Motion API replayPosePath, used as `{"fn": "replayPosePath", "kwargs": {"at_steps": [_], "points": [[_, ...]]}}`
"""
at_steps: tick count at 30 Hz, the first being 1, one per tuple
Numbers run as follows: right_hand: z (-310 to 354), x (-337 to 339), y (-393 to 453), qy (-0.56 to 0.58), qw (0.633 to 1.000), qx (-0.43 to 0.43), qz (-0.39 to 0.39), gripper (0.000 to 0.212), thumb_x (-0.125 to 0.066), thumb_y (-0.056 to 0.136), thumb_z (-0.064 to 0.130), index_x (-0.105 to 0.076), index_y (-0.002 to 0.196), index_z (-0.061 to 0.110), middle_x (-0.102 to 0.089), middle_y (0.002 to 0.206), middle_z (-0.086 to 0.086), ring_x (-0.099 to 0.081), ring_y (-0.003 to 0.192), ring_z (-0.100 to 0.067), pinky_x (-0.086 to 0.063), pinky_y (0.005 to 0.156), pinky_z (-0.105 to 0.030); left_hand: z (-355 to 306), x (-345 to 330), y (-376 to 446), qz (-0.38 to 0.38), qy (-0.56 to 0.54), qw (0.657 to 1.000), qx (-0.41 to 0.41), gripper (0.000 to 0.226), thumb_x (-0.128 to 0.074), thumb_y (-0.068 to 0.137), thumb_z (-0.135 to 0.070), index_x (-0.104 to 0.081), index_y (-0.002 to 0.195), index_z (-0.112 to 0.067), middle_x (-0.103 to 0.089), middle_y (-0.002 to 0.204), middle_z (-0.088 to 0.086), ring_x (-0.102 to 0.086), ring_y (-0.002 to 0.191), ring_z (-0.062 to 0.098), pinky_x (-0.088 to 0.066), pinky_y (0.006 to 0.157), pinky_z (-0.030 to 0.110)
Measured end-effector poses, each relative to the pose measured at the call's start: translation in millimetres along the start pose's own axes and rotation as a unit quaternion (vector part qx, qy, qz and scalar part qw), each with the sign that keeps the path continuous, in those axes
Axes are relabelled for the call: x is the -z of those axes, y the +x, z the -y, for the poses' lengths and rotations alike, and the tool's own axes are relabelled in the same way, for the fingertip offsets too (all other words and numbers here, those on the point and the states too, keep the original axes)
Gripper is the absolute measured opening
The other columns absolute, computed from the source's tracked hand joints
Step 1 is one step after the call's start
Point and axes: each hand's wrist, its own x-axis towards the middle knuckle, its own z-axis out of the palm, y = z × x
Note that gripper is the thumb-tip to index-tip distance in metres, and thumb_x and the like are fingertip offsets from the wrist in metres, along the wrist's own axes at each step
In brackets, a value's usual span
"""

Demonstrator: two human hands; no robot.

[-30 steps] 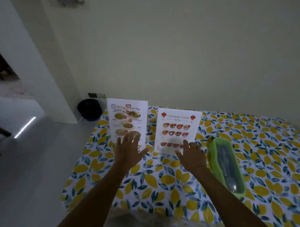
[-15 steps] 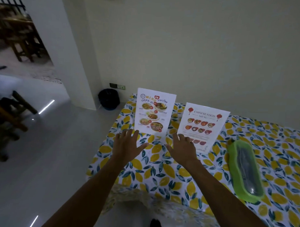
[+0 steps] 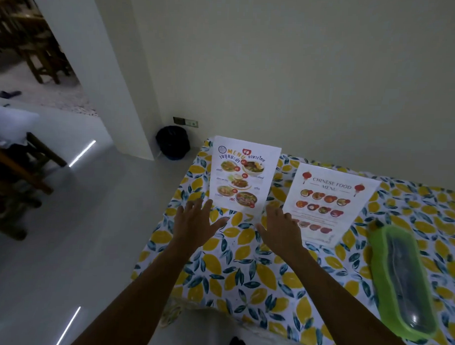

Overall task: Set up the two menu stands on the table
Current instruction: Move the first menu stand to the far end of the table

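Left hand (image 3: 193,222) and right hand (image 3: 280,229) spread open, empty, held at near edge of Thai menu stand (image 3: 243,176), far left on surface (image 3: 269,284). Chinese menu stand (image 3: 328,204) seen just right. Base to be squared, gently steadied.

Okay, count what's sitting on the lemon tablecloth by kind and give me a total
White upright menu stands: 2, Thai food and Chinese food.
Green oblong plastic container with clear lid: 1.
Total: 3.
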Motion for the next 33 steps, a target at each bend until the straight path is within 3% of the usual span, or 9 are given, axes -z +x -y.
{"fn": "replayPosePath", "kwargs": {"at_steps": [6, 12, 18, 23, 26, 28, 31, 33], "points": [[-4, -11, 18, 0.028, 0.999, -0.009, 0.016, 0.067, -0.045, 0.095, 0.055, -0.030, 0.144, 0.012, -0.050, 0.137, -0.017, -0.054, 0.117, -0.039, -0.053, 0.087, -0.049, 3, -8, 21, 0.032, 0.003, 0.999, 0.014, 0.103, -0.007, 0.075, -0.088, -0.046, 0.141, -0.020, -0.051, 0.143, 0.009, -0.051, 0.127, 0.032, -0.044, 0.101, 0.051], [0, -20, 35, 0.041, 0.998, -0.049, 0.022, 0.074, -0.045, 0.096, 0.053, -0.021, 0.149, 0.007, -0.048, 0.139, -0.018, -0.055, 0.116, -0.037, -0.053, 0.079, -0.045, 12, -18, 55, 0.062, -0.005, 0.998, 0.020, 0.092, -0.021, 0.081, -0.084, -0.043, 0.143, -0.019, -0.052, 0.143, 0.008, -0.051, 0.127, 0.030, -0.044, 0.102, 0.049], [11, -27, 60, 0.127, 0.985, -0.112, 0.038, 0.085, -0.045, 0.097, 0.052, -0.003, 0.155, 0.005, -0.044, 0.148, -0.020, -0.055, 0.124, -0.035, -0.052, 0.089, -0.045, 27, -27, 99, 0.114, -0.045, 0.992, 0.012, 0.085, -0.035, 0.091, -0.070, -0.025, 0.150, -0.010, -0.043, 0.149, 0.011, -0.045, 0.132, 0.031, -0.040, 0.105, 0.049], [24, -28, 89, 0.125, 0.974, -0.186, 0.022, 0.076, -0.047, 0.100, 0.040, -0.007, 0.154, 0.005, -0.060, 0.129, -0.019, -0.064, 0.107, -0.035, -0.053, 0.078, -0.042, 37, -29, 145, 0.138, -0.035, 0.990, 0.008, 0.072, -0.042, 0.095, -0.057, -0.029, 0.148, -0.010, -0.052, 0.141, 0.011, -0.053, 0.125, 0.031, -0.039, 0.103, 0.049], [30, -29, 100, 0.139, 0.964, -0.227, -0.016, 0.063, -0.050, 0.099, 0.032, -0.021, 0.148, 0.008, -0.066, 0.112, -0.017, -0.067, 0.095, -0.036, -0.053, 0.071, -0.040, 42, -33, 160, 0.144, -0.057, 0.988, -0.026, 0.052, -0.044, 0.098, -0.047, -0.043, 0.137, -0.013, -0.063, 0.123, 0.010, -0.061, 0.111, 0.031, -0.044, 0.095, 0.047], [33, -32, 104, 0.159, 0.955, -0.246, -0.042, 0.057, -0.053, 0.097, 0.030, -0.027, 0.144, 0.010, -0.068, 0.104, -0.017, -0.068, 0.090, -0.037, -0.056, 0.072, -0.042, 47, -37, 166, 0.130, -0.054, 0.989, -0.054, 0.041, -0.044, 0.099, -0.044, -0.051, 0.125, -0.013, -0.068, 0.108, 0.008, -0.066, 0.096, 0.029, -0.049, 0.083, 0.042], [34, -35, 108, 0.172, 0.948, -0.261, -0.064, 0.056, -0.054, 0.097, 0.027, -0.026, 0.144, 0.013, -0.069, 0.104, -0.016, -0.068, 0.089, -0.039, -0.055, 0.071, -0.044, 52, -42, 169, 0.120, -0.009, 0.986, -0.116, 0.034, -0.046, 0.099, -0.042, -0.055, 0.116, -0.015, -0.070, 0.096, 0.006, -0.068, 0.080, 0.026, -0.045, 0.062, 0.034], [36, -34, 111, 0.166, 0.944, -0.273, -0.080, 0.053, -0.052, 0.098, 0.026, -0.029, 0.144, 0.011, -0.067, 0.104, -0.019, -0.067, 0.088, -0.042, -0.053, 0.069, -0.044, 55, -42, 172, 0.118, -0.029, 0.986, -0.113, 0.036, -0.045, 0.099, -0.046, -0.057, 0.111, -0.014, -0.070, 0.087, 0.007, -0.068, 0.074, 0.027, -0.043, 0.058, 0.032]]}}
